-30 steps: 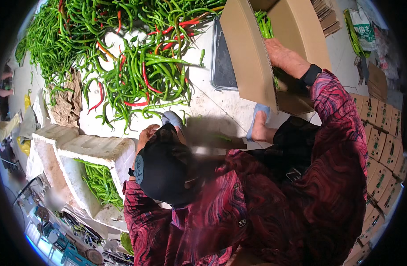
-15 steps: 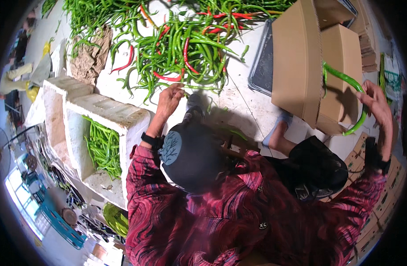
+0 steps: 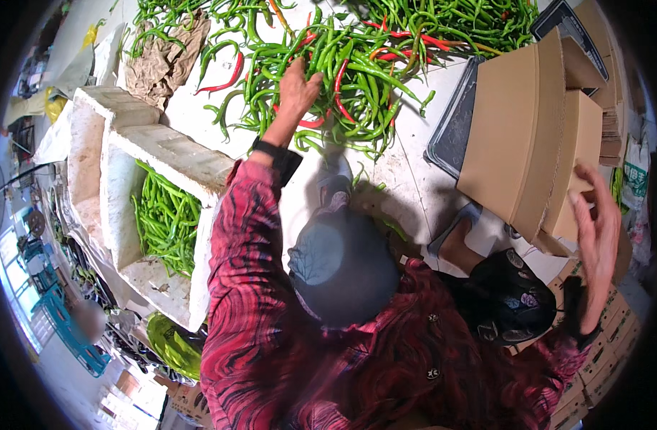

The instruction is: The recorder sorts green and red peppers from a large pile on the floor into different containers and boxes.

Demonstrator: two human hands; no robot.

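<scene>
My left hand (image 3: 297, 89) reaches onto a heap of long green chili peppers (image 3: 357, 72) with some red ones among them. Its thumb stands apart from the fingers, whose tips are partly lost among the peppers; I see no pepper held. On the right, my right hand (image 3: 596, 226) is open with spread fingers and holds nothing, beside the near end of an open cardboard box (image 3: 511, 136). The inside of that box is mostly hidden by its tall flap and wall.
At the left, a white foam box (image 3: 113, 208) contains green chili peppers (image 3: 167, 222). Crumpled brown paper (image 3: 167, 61) lies beyond it. A dark flat tray-like thing (image 3: 452, 118) sits by the cardboard box. More green peppers (image 3: 457, 21) are heaped at the far side.
My left hand has moved forward onto the pepper heap. My right hand, which held a long green pepper over the cardboard box, is now without it and has drawn nearer to me.
</scene>
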